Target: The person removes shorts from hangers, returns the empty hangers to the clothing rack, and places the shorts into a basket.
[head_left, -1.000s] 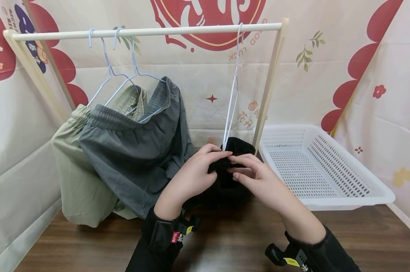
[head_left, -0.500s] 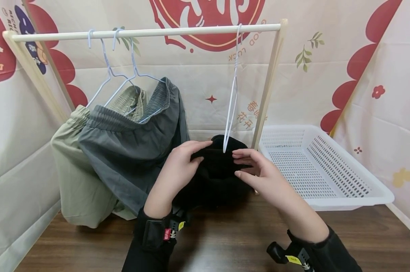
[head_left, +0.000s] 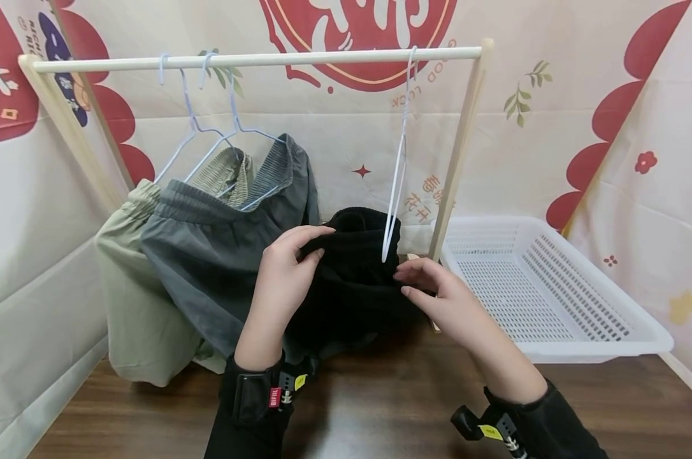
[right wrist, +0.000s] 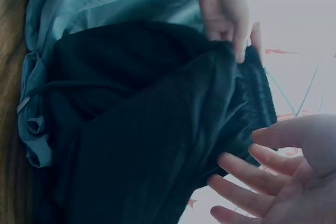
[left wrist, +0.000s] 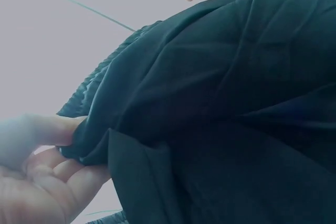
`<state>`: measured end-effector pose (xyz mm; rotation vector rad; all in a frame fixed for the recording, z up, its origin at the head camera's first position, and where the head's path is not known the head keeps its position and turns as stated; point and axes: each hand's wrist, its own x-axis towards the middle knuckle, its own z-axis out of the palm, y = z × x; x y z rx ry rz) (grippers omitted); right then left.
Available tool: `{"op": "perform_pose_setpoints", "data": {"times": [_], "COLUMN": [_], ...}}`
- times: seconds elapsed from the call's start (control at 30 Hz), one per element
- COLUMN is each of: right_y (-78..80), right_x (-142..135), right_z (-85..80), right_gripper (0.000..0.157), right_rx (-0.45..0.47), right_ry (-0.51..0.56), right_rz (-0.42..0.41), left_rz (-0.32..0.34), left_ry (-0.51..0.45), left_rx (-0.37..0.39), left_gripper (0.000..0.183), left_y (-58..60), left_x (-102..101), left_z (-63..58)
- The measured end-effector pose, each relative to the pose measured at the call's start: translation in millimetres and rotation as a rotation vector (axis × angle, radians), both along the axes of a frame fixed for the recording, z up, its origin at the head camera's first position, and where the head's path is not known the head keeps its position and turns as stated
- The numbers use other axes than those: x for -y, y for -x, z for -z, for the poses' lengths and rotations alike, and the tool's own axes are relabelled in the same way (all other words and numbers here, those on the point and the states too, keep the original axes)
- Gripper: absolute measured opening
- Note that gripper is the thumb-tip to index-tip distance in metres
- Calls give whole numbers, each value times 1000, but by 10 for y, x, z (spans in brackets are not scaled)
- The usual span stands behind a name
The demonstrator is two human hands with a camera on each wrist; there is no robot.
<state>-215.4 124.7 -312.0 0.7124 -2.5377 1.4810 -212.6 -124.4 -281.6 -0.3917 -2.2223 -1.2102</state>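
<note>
Black shorts [head_left: 352, 287] with a gathered elastic waistband [right wrist: 257, 93] are bunched in the middle below the rack. My left hand [head_left: 280, 274] pinches the waist edge at its left side, thumb on one face and fingers on the other, as the left wrist view shows. At the other side, my right hand [head_left: 440, 293] has its fingers spread and loosely bent, fingertips right at the fabric. A white wire hanger [head_left: 396, 191] hangs sideways from the rod, its lower end overlapping the shorts in the head view. A drawstring [right wrist: 79, 85] trails across the black cloth.
Grey shorts [head_left: 225, 255] and pale green shorts [head_left: 134, 299] hang on blue hangers [head_left: 194, 127] from the rack's rod [head_left: 323, 57], close beside my left hand. A white perforated basket [head_left: 610, 344] stands to the right on the wooden table [head_left: 380, 408].
My left hand has moved left with the waist edge, spreading the black shorts leftward. My right hand has drifted slightly right and down. The hanger's lower end now shows in front of the cloth.
</note>
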Motion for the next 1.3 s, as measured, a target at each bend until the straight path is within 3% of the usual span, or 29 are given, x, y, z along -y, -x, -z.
{"op": "perform_pose_setpoints", "data": {"times": [0.23, 0.4, 0.53, 0.7, 0.83, 1.03, 1.3], "right_y": [17, 47, 97, 134, 133, 142, 217], "right_x": [-6, 8, 51, 102, 124, 124, 100], "right_z": [86, 143, 215, 286, 330, 371, 378], "right_gripper": [22, 22, 24, 26, 27, 52, 76], "right_rx": [23, 53, 71, 16, 30, 56, 102], "right_ry": [-58, -2, 19, -39, -52, -23, -51], "right_rz": [-4, -42, -68, -29, -8, -10, -115], "left_rz": [-54, -63, -41, 1, 31, 109, 150], "left_ry": [-80, -128, -156, -149, -109, -98, -107], "left_rx": [2, 49, 91, 119, 115, 99, 96], "left_gripper": [32, 32, 31, 30, 31, 31, 30], "left_y": [-60, -90, -122, -154, -188, -243, -337], "left_x": [-11, 26, 85, 144, 180, 243, 326], "left_z": [0, -6, -22, -59, -86, -121, -205]}}
